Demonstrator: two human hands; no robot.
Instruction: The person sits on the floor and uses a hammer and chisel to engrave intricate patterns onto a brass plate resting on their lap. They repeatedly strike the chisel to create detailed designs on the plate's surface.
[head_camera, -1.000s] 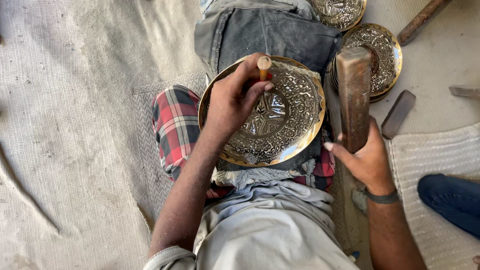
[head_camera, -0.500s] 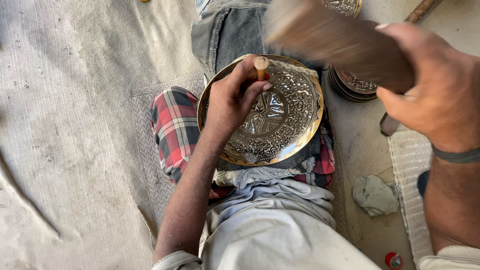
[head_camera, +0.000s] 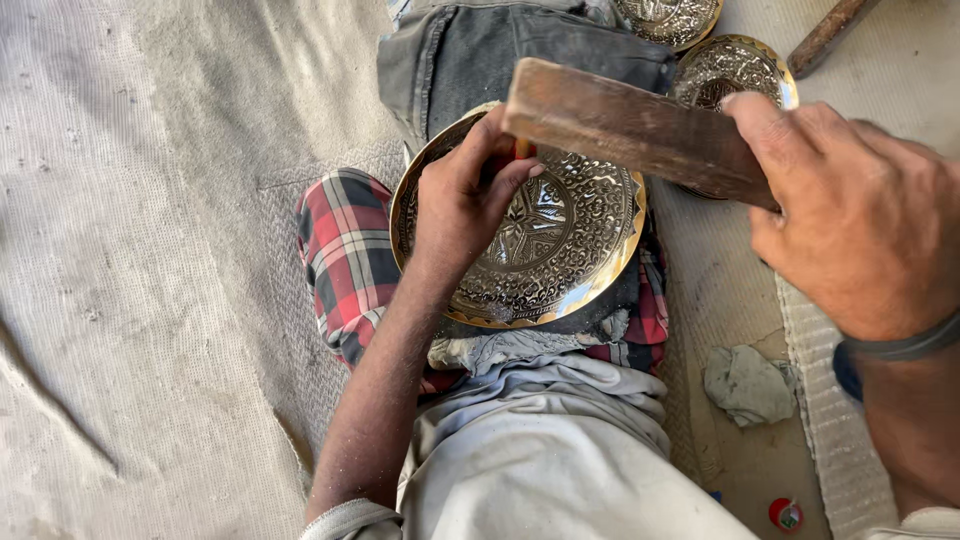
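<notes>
A: Has the wooden block (head_camera: 640, 125) moved?

B: Yes. A second ago the right hand (head_camera: 860, 215) held it upright beside the engraved brass plate (head_camera: 560, 240); now it lies flat over the punch, fingers wrapped tight round its end.

A: And the left hand (head_camera: 465, 200)?

B: Unmoved, fingers pinching the punch (head_camera: 521, 149) upright on the plate, which rests on the lap. It looks like a strike landing.
</notes>
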